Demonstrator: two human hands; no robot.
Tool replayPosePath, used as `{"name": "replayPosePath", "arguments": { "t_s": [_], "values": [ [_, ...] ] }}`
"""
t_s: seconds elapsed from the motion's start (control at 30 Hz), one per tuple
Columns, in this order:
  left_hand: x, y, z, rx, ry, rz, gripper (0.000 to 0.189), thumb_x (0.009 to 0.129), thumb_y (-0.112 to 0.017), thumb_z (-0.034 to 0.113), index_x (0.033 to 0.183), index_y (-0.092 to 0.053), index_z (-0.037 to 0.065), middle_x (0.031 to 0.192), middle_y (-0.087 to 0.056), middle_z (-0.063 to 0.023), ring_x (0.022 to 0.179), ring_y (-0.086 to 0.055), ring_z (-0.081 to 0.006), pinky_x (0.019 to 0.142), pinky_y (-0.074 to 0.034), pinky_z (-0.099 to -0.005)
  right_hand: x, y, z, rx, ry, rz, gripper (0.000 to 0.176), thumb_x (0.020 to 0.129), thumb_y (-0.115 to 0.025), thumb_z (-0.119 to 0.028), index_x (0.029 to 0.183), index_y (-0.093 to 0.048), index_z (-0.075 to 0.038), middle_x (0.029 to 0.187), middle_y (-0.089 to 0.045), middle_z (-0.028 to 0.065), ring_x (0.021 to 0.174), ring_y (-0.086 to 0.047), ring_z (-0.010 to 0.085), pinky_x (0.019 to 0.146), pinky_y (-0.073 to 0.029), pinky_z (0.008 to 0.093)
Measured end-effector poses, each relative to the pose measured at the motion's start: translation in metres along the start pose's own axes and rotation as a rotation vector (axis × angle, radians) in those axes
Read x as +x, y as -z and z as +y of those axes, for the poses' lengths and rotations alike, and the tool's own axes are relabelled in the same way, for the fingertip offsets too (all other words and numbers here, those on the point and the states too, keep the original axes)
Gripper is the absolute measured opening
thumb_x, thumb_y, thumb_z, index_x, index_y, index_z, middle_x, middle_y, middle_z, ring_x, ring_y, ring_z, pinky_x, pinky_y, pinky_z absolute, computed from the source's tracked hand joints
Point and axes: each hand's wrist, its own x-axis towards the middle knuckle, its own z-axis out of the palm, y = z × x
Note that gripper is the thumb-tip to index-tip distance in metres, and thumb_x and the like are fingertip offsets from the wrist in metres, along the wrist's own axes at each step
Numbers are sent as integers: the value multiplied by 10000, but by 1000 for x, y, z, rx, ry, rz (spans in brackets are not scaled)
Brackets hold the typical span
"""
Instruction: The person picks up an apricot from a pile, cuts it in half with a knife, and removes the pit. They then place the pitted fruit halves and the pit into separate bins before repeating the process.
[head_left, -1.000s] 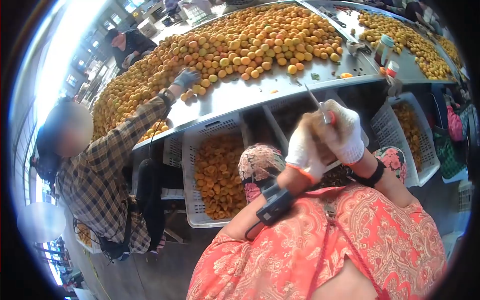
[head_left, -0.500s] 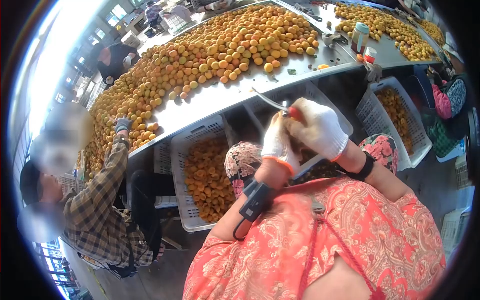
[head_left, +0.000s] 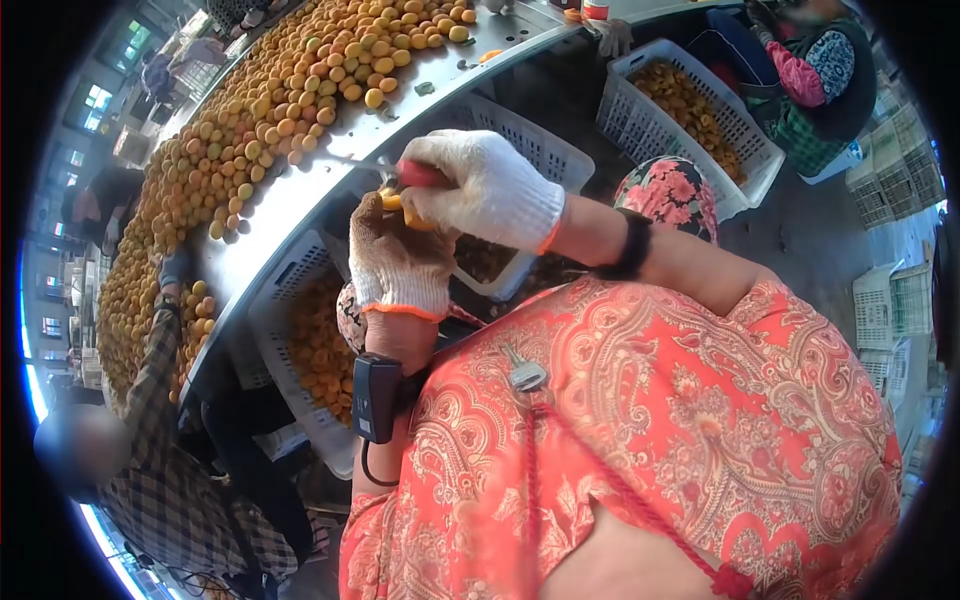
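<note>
My right hand (head_left: 490,190), in a white knit glove, grips the red handle (head_left: 424,176) of a small knife; its blade is blurred and points left toward the table. Close against it, my left hand (head_left: 400,260), in a glove stained brown at the fingers, pinches an apricot (head_left: 391,201). The fruit's yellow-orange flesh shows between the two hands, with part of it hidden by the fingers. Both hands are above a white crate (head_left: 520,275) by my lap, in front of the metal table (head_left: 262,215). Whole apricots (head_left: 300,85) are heaped on that table.
A white crate (head_left: 270,315) with apricot halves stands at left, another crate (head_left: 625,110) of pieces at right. A co-worker in a checked shirt (head_left: 180,500) reaches onto the table at left. Another person (head_left: 835,75) sits at far right. Stacked crates (head_left: 895,165) stand behind.
The view has turned, shifting table and crates leftward and up. My hands have moved left in view, and an apricot now shows in my left hand. The knife stays in my right hand.
</note>
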Motion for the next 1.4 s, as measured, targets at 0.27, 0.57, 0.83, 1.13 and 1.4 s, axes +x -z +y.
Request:
{"name": "replayPosePath", "arguments": {
  "t_s": [0.27, 0.57, 0.83, 1.13, 1.4],
  "values": [
    [-11, -6, 38, 52, 74, -250, 388, 893, -635, 303, 1170, -591, 35, 920, -598, -123, 733, -575, -228, 517, -457, -261, 22, 25, 49, 148, -162, 235, 250, 846, -720, -229, 931, -630, -12, 764, -629, 216, 708, -655, 366, 648, -507, 411],
    [-113, -66, 370, 1070, -646, 102, 248, 928, -565, 206, 1102, -550, 30, 781, -553, -19, 601, -504, -95, 480, -420, -215, 11, 257, 98, -474, -417, -326, 45, 826, -631, -7, 868, -623, -23, 669, -573, 25, 650, -539, 107, 602, -463, 316],
    [210, -118, 458, 1203, -144, -279, 354, 966, -563, 258, 1218, -530, 12, 1019, -632, -77, 779, -626, -161, 696, -529, -257, 78, 261, 281, -290, -701, -108, 187, 972, -610, -184, 1103, -607, -49, 925, -593, -1, 826, -552, 68, 742, -459, 204],
    [451, -32, 331, 1845, -863, 36, 292, 981, -537, 71, 1242, -566, -58, 1108, -644, -143, 1048, -623, -253, 984, -508, -337, 144, 108, 372, -298, -696, -155, 326, 835, -573, 118, 1135, -637, 7, 1053, -680, 84, 917, -652, 197, 805, -518, 298],
    [404, 47, 458, 1106, -878, 905, 214, 876, -718, 116, 1069, -638, 72, 824, -651, -58, 649, -594, -166, 619, -487, -250, 190, 92, 345, -446, -719, -437, 261, 682, -597, 104, 907, -587, -26, 795, -602, 176, 767, -624, 372, 685, -488, 385]
  ]
}}
